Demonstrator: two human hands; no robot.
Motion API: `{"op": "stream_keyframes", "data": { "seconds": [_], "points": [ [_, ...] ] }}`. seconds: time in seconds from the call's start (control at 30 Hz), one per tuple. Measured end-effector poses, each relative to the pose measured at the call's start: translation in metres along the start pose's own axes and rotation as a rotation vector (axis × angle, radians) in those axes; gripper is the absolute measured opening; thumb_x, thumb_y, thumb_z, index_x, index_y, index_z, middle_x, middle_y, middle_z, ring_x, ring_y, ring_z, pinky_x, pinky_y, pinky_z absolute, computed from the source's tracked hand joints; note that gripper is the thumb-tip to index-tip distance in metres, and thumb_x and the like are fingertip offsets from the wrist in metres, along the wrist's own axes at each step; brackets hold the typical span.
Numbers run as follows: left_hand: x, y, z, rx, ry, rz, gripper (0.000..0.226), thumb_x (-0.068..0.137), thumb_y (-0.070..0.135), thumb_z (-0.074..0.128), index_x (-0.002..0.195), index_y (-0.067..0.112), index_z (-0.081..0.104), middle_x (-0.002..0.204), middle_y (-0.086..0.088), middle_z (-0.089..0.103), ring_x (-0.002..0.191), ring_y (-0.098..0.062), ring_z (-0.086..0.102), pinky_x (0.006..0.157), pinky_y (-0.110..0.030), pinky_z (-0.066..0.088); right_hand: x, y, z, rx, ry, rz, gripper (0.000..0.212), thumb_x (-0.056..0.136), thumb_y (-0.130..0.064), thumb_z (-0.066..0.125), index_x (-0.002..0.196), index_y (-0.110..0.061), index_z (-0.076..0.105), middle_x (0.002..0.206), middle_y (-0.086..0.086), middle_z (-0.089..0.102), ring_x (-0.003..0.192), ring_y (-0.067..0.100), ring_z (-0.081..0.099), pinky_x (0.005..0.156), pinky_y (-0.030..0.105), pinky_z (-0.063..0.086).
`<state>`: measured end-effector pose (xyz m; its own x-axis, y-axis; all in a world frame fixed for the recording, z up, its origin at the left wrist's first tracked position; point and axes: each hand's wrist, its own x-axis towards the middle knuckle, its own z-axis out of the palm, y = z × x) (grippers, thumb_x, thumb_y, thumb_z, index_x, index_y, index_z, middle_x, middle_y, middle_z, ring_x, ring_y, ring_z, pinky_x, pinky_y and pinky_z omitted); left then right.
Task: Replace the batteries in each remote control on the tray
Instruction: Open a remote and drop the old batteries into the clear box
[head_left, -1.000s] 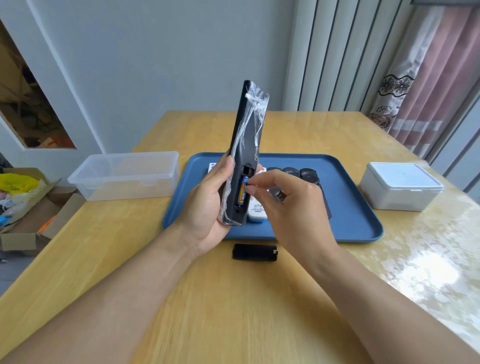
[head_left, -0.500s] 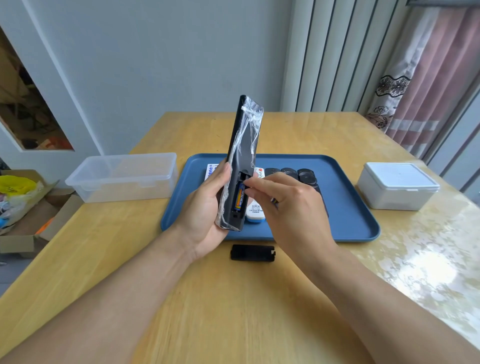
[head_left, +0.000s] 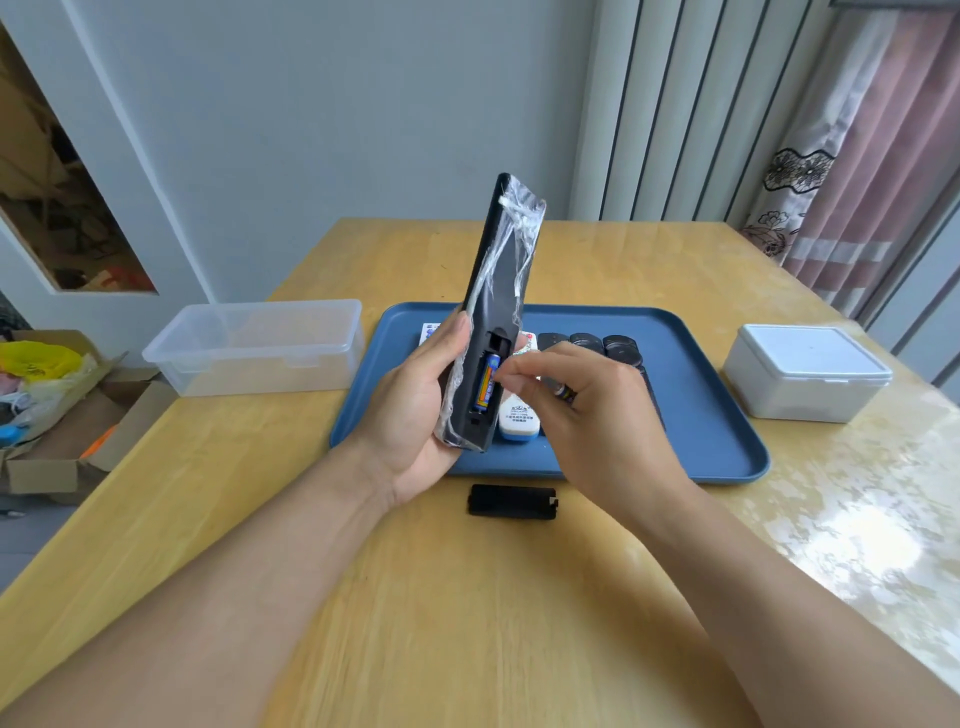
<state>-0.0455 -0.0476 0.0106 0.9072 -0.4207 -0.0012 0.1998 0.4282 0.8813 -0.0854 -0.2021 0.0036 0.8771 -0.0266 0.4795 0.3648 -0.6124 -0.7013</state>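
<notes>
Under both hands, the wooden table (head_left: 467, 597) lies bare toward the near edge, with the blue tray (head_left: 717, 436) behind the fingers. The left hand (head_left: 415, 410) grips the black remote (head_left: 501, 291) upright, lower than a second ago. The right hand (head_left: 587, 410) has shifted from the compartment's top to pinch the blue battery (head_left: 487, 382), another battery (head_left: 566, 392) tucked in its curled fingers; likely it is prying the second one out. The battery cover (head_left: 513, 501) lies just below the wrists.
</notes>
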Motion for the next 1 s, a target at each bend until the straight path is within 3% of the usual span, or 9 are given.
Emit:
{"op": "stream_keyframes", "data": {
  "seconds": [0.1,0.2,0.27,0.37,0.5,0.87,1.0],
  "points": [
    [0.0,-0.002,0.002,-0.037,-0.013,0.026,0.055,0.095,0.041,0.048,0.141,0.012,0.056,0.135,-0.012,0.065,0.124,-0.021,0.064,0.1,-0.033,0.054,-0.003,-0.01,0.004,0.209,0.065,0.153,0.008,0.093,-0.029,0.07,0.089,-0.027,0.077,0.075,-0.012,0.07,0.072,0.007,0.062,0.069,0.021,0.049],
    [0.001,-0.006,0.004,-0.064,-0.04,0.055,0.045,0.105,0.032,0.039,0.146,0.017,0.05,0.143,-0.014,0.059,0.133,-0.023,0.056,0.114,-0.043,0.043,-0.005,-0.017,0.008,0.395,0.075,0.284,0.012,0.093,-0.029,0.07,0.084,-0.022,0.074,0.072,-0.003,0.072,0.07,0.01,0.062,0.063,0.016,0.045],
    [0.001,-0.008,0.004,-0.033,-0.037,0.086,0.042,0.109,0.029,0.035,0.147,0.018,0.049,0.143,-0.013,0.059,0.135,-0.022,0.055,0.118,-0.045,0.037,-0.004,-0.02,0.01,0.477,0.093,0.365,0.013,0.093,-0.029,0.07,0.085,-0.02,0.072,0.073,-0.003,0.073,0.065,0.01,0.057,0.06,0.02,0.043],
    [0.001,-0.01,0.005,0.032,-0.003,0.104,0.042,0.108,0.031,0.037,0.145,0.016,0.052,0.142,-0.011,0.06,0.137,-0.025,0.052,0.118,-0.044,0.037,-0.001,-0.019,0.009,0.617,0.102,0.52,0.011,0.092,-0.029,0.071,0.086,-0.02,0.067,0.073,-0.002,0.072,0.054,0.006,0.04,0.057,0.025,0.029],
    [-0.001,-0.011,0.007,0.054,0.005,0.095,0.049,0.102,0.037,0.042,0.142,0.011,0.054,0.142,-0.011,0.06,0.136,-0.026,0.053,0.119,-0.047,0.035,0.0,-0.021,0.003,0.774,0.01,0.646,0.014,0.091,-0.027,0.072,0.087,-0.018,0.062,0.074,-0.001,0.065,0.042,0.009,0.025,0.041,0.022,0.021],
    [-0.005,-0.013,0.011,0.139,-0.033,0.167,0.047,0.102,0.033,0.04,0.143,0.015,0.053,0.136,-0.005,0.065,0.131,-0.019,0.058,0.119,-0.044,0.035,0.004,-0.018,-0.005,1.0,-0.197,0.843,0.013,0.089,-0.022,0.069,0.095,-0.025,0.058,0.076,-0.004,0.053,0.044,0.008,0.017,0.037,0.019,0.012],
    [-0.007,-0.012,0.012,0.204,-0.063,0.199,0.048,0.101,0.034,0.041,0.144,0.015,0.052,0.138,-0.001,0.064,0.133,-0.016,0.056,0.12,-0.043,0.033,0.007,-0.019,-0.01,1.076,-0.246,0.912,0.016,0.088,-0.02,0.065,0.092,-0.027,0.051,0.074,-0.003,0.056,0.041,0.007,0.016,0.039,0.019,0.009]
  ]
}}
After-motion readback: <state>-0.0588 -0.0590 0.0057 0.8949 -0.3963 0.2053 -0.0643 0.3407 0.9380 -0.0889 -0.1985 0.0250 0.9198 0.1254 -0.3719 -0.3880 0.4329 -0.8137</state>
